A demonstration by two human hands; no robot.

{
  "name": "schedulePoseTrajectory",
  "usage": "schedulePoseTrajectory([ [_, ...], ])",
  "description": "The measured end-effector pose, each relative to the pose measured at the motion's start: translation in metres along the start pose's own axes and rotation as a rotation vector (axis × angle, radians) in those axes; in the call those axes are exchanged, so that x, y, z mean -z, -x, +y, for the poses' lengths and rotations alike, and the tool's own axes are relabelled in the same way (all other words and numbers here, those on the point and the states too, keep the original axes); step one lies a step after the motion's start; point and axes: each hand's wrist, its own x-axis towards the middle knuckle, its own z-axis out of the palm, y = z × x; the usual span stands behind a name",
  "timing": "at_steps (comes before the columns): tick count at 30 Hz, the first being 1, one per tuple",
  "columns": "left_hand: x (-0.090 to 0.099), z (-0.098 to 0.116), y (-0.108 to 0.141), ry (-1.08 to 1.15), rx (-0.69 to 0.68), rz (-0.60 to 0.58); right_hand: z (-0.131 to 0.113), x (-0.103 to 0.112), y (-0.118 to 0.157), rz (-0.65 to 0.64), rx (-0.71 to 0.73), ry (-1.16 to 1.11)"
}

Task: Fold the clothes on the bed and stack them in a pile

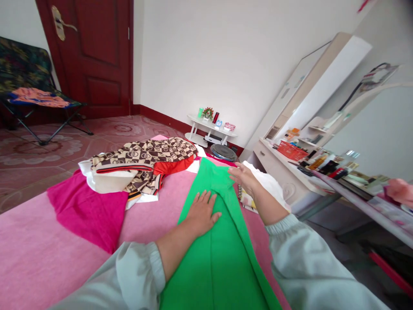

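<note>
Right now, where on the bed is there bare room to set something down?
Bare pink bed cover lies near-left, bordered by the magenta cloth and the left hand on the green garment. Crowded: the patterned clothes pile far-left, and the right hand at the right edge.

A bedroom in a home: a bed with a pink cover (38,254) fills the near part, clothes heaped on it (142,165). At right stands a dressing table (280,165) crowded with cosmetics; far left, a red wooden door (97,56) and folding chair (29,82).
</note>
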Motion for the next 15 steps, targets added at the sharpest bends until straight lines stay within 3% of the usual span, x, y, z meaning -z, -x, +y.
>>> schedulePoseTrajectory([
  [3, 0.000, -0.002, 0.000, 0.018, -0.010, 0.019, 0.005, 0.012, 0.044, -0.143, 0.009, -0.127],
  [8, 0.002, -0.002, -0.001, 0.031, -0.015, 0.026, 0.040, 0.059, 0.155, -0.215, 0.063, 0.274],
  [12, 0.002, -0.003, -0.002, 0.036, -0.028, 0.034, 0.052, 0.089, 0.247, -0.299, -0.095, 0.525],
  [15, 0.003, -0.003, -0.004, 0.041, -0.025, 0.037, 0.054, 0.100, 0.295, -0.346, -0.220, 0.600],
])
